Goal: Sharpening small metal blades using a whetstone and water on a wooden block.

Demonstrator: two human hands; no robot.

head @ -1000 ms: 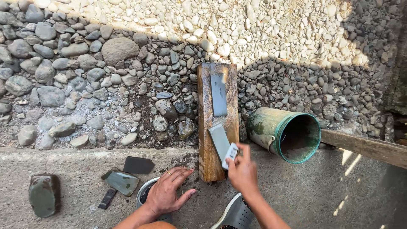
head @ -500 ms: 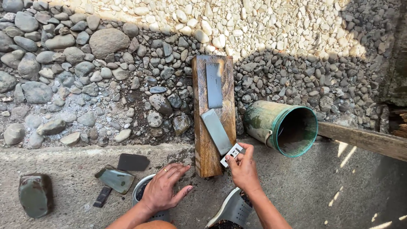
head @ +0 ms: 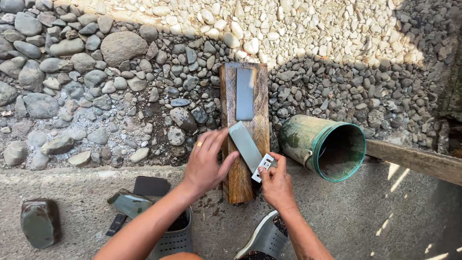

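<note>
Head view looks down on a wooden plank (head: 243,144) that lies from the concrete ledge (head: 337,221) out over river stones (head: 96,91), with a grey whetstone (head: 244,94) set into its far half. A flat steel blade (head: 245,146) lies slantwise on the near half of the plank, just below the whetstone, its far tip close to the stone but apart from it.

The right hand (head: 276,185) pinches the blade's near end, where a small white fitting (head: 263,167) sits, thumb and forefinger pressed together on it. The left hand (head: 206,163) comes in from the left with its fingers (head: 214,139) spread and flat, the tips touching or just short of the blade's left edge; which of the two is hard to tell.

To work this step well, the left fingertips should press flat on the blade's upper face, near the edge, while the right hand only steers and keeps the angle steady. Pressure wants to be even along the blade's length, and no fingertip should hang over the cutting edge. A slip could nick a finger.

A green bucket (head: 327,144) lies on its side to the right, mouth towards the camera. Spare stones (head: 41,221) and a dark slab (head: 150,185) rest on the ledge at left, beside grey clogs (head: 175,233).
</note>
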